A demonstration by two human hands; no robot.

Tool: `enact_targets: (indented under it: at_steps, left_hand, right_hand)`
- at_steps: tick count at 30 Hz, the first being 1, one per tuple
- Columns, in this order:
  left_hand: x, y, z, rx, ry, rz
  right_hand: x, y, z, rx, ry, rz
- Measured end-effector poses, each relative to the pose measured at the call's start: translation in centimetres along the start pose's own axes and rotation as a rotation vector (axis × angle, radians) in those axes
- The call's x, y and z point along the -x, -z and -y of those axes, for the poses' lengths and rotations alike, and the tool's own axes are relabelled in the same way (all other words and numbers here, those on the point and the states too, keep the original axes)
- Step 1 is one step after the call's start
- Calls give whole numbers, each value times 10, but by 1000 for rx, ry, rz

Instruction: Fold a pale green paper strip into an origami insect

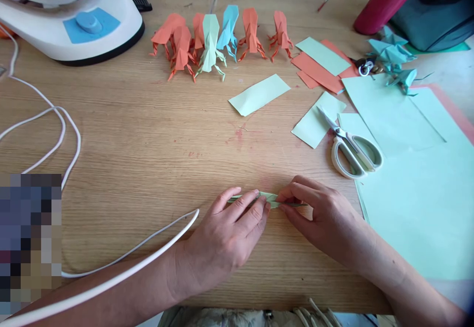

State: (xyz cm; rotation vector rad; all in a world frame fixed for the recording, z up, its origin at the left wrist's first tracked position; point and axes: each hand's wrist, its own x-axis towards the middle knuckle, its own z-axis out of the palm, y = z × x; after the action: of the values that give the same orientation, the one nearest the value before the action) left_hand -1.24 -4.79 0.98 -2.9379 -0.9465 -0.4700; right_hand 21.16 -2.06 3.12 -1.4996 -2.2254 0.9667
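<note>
A narrow folded strip of light green paper lies on the wooden table near its front edge. My left hand presses on the strip's left part, fingers bent down over it. My right hand pinches the strip's right end between thumb and fingers. Most of the strip is hidden under the fingers.
A row of folded paper insects, orange, green and blue, stands at the back. White-handled scissors lie on green paper pieces at right, beside large green sheets. White cables loop at left, below a white appliance.
</note>
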Motion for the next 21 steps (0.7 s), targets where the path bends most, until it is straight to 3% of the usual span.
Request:
enact_targets:
  at_steps: [10, 16, 21]
  left_hand:
    - [1, -2, 3, 41, -17, -46]
    - [0, 0, 3, 55, 14, 0]
    - [2, 0, 3, 49, 14, 9]
  right_hand:
    - [0, -8, 7, 171, 62, -69]
    - [6, -16, 10, 332, 234, -188]
    - [11, -17, 12, 417, 335, -203]
